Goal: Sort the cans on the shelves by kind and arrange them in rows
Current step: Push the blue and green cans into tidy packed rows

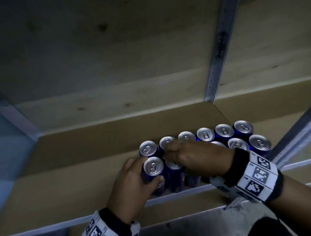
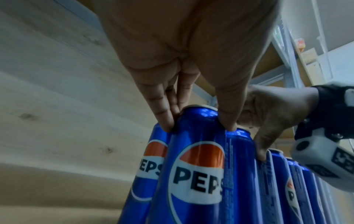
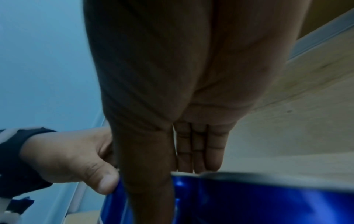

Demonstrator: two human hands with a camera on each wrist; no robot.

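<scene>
Blue Pepsi cans stand in two rows at the right of a wooden shelf (image 1: 79, 187). My left hand (image 1: 146, 171) grips the leftmost front can (image 1: 153, 166), fingers on its left side and thumb on its right, as in the left wrist view (image 2: 198, 121) around that can (image 2: 197, 174). My right hand (image 1: 170, 152) reaches over from the right and holds the neighbouring front can (image 1: 174, 172). The right wrist view shows that hand (image 3: 178, 181) with its thumb down the can's (image 3: 249, 197) front and its fingers behind the rim. Back-row cans (image 1: 205, 134) stand untouched.
The underside of the wooden board above (image 1: 113, 40) hangs low over the cans. A metal upright (image 1: 217, 45) stands at the back right, and a metal rail (image 1: 189, 189) edges the shelf front. Bare shelf board lies left of the cans.
</scene>
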